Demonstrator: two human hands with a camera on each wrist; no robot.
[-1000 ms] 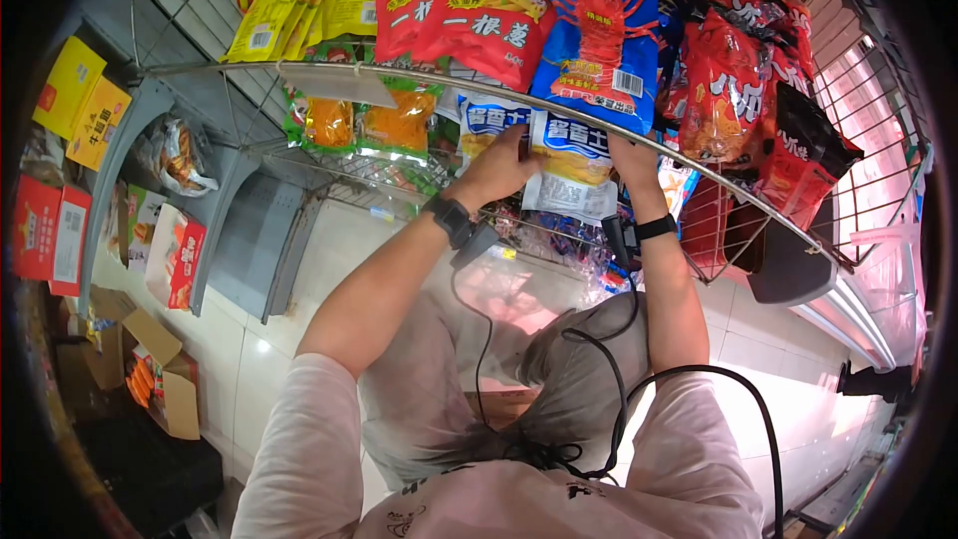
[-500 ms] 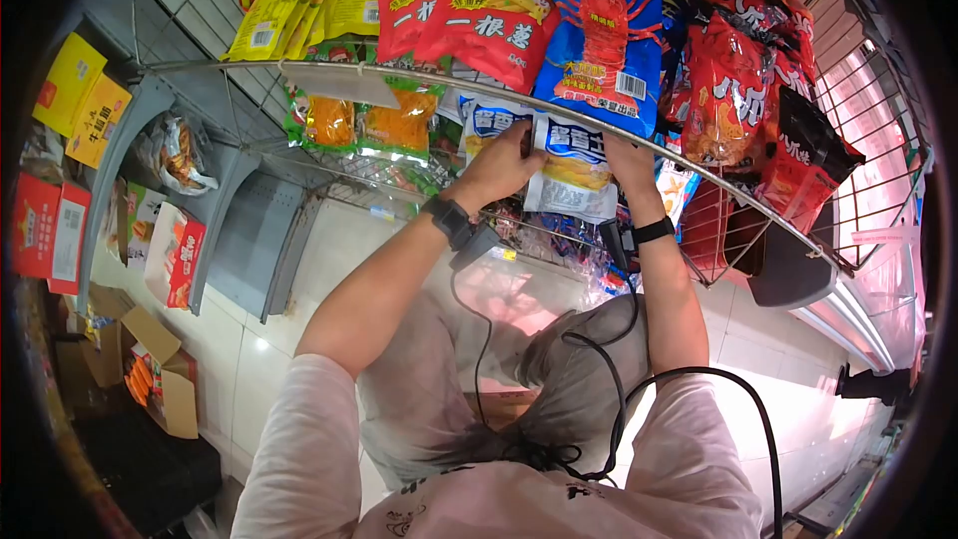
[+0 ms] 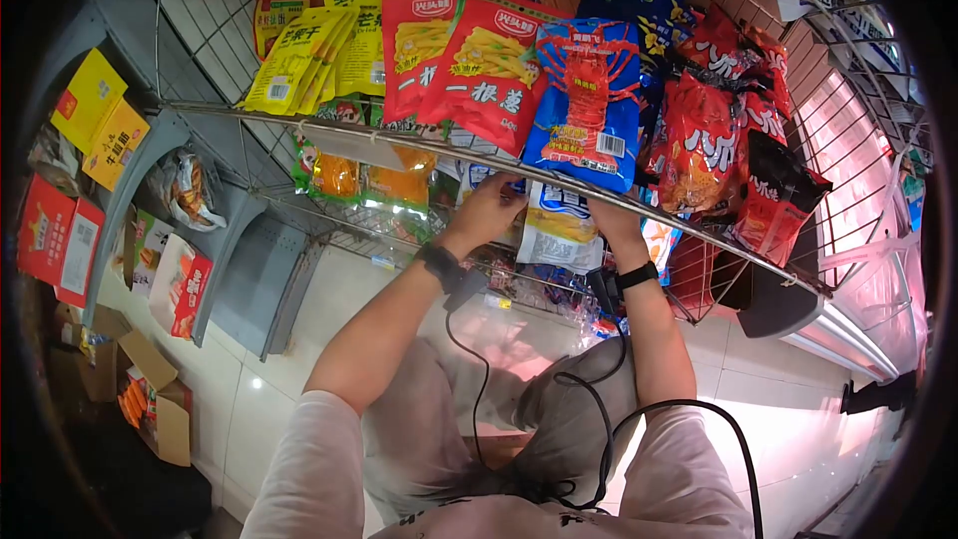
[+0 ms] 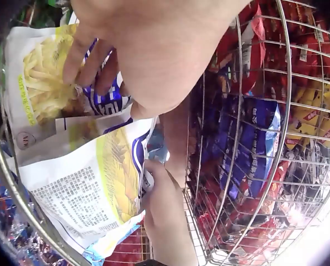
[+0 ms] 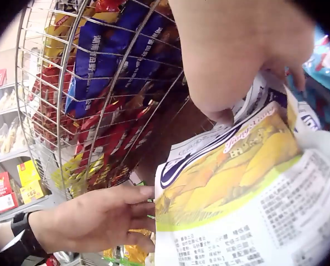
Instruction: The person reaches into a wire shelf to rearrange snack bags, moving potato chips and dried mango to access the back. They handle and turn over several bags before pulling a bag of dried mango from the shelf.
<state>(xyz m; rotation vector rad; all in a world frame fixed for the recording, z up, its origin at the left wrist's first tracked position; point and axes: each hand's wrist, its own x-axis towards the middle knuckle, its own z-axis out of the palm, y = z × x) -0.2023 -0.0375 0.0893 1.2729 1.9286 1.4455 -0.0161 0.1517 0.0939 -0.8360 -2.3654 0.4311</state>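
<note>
A white and blue snack packet (image 3: 561,230) with a yellow food picture stands in the lower wire basket, below the upper basket's rim. My right hand (image 5: 245,52) pinches its top edge; in the head view the upper rim partly hides this hand. At the packet's left side, my left hand (image 3: 486,215) reaches in with loosely extended fingers. In the left wrist view, these fingers (image 4: 90,64) rest on a similar packet behind (image 4: 40,77), and the thumb lies near the front packet's top edge.
Above, the upper basket's metal rim (image 3: 449,147) crosses over the hands. It holds red bags (image 3: 489,75), a blue crayfish bag (image 3: 589,105) and yellow packets (image 3: 299,55). Orange snack bags (image 3: 334,175) lie left in the lower basket. A black cable (image 3: 689,404) trails from the wrists.
The head view has tilted upward, so the baskets and hands appear lower in it. The front packet now shows less of its top below the upper rim. Both hands stay at the packets.
</note>
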